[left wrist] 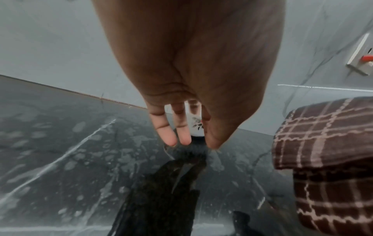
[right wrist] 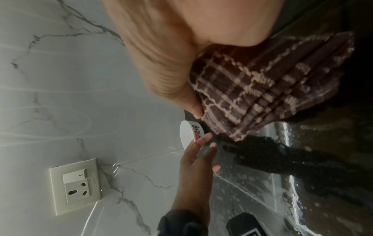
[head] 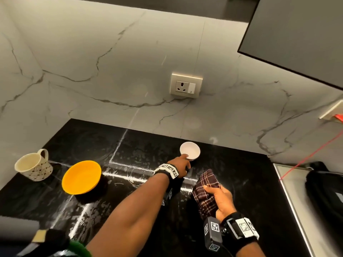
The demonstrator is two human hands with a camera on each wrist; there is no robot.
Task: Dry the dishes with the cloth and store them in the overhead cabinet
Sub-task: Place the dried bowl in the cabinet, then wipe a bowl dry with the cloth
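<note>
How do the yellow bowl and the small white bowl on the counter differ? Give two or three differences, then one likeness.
The yellow bowl is wider and plain; the small white bowl is narrower, with a flower print on its side. The yellow bowl stands untouched at the left; the white bowl sits near the wall with the left hand reaching to its rim. Both stand upright on the black counter.

A right hand (right wrist: pixel 171 52) grips a brown plaid cloth (right wrist: pixel 262 89) above a wet black counter (right wrist: pixel 252 191), as the left hand (right wrist: pixel 198 161) reaches a small white bowl (right wrist: pixel 187 137) beside a wall socket (right wrist: pixel 75 186).
</note>
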